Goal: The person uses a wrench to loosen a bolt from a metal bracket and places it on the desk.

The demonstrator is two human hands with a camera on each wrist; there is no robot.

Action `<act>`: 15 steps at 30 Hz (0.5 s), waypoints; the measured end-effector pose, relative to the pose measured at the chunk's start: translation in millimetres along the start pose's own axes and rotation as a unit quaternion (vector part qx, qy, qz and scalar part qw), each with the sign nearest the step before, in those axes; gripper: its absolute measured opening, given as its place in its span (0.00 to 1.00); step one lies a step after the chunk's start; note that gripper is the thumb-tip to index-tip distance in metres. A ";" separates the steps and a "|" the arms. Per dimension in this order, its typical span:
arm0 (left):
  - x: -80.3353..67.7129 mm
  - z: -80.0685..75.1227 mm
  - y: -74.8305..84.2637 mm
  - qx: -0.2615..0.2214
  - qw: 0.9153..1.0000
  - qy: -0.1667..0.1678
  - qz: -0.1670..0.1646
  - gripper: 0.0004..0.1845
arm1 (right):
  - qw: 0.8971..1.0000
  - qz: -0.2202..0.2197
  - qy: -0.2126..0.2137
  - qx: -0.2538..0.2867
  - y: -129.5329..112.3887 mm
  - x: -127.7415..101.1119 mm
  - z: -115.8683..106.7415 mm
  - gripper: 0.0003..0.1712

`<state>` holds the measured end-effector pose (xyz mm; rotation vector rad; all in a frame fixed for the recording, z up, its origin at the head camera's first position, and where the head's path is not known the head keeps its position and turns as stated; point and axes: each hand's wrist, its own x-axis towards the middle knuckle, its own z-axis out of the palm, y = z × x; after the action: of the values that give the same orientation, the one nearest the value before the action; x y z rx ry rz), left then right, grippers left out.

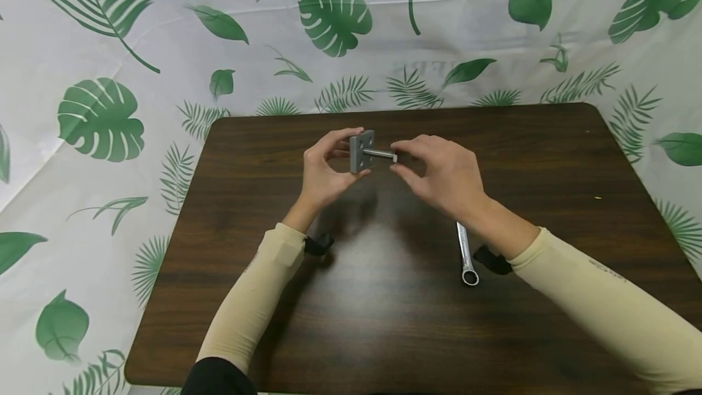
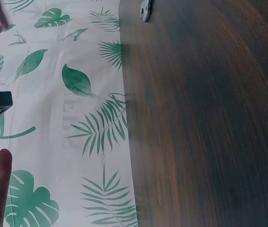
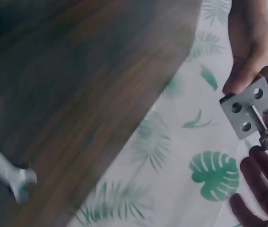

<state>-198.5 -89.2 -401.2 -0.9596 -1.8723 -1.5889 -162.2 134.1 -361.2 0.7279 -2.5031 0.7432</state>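
In the head view, my left hand [image 1: 323,170] grips a small grey square plate [image 1: 355,152] by its edges, thumb below and fingers above, over the table. A silver bolt [image 1: 379,153] sticks out of the plate's middle, its hex head towards my right hand [image 1: 444,169]. Thumb and forefinger of the right hand stand on either side of that head, with a slight gap visible in the head view. Several holes surround the bolt in the plate [image 3: 245,109], as the right wrist view shows. The left wrist view catches only the plate's dark edge [image 2: 0,103].
A combination wrench [image 1: 467,256] lies on the dark wooden table [image 1: 340,334], partly under the right forearm; its open end [image 3: 24,182] shows in the right wrist view. A leaf-patterned white sheet [image 1: 263,72] hangs behind the table. A tiny yellow scrap [image 1: 598,198] lies to the right.
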 end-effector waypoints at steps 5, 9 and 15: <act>0.6 0.8 0.2 -0.006 1.000 0.001 -0.002 0.33 | 0.921 0.263 -0.131 0.257 -0.8 5.8 -4.8 0.26; 0.3 2.1 -0.6 -0.007 1.000 -0.003 -0.005 0.33 | 0.874 0.322 -0.168 0.322 0.1 8.0 -7.3 0.25; -2.2 4.0 -9.7 0.001 1.000 -0.007 -0.011 0.35 | 0.999 -0.040 -0.021 -0.012 5.3 0.0 -2.3 0.15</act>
<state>-204.4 -86.4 -409.8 -0.9549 -1.9008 -1.5956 -164.7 139.3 -361.4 0.8363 -2.4998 0.6748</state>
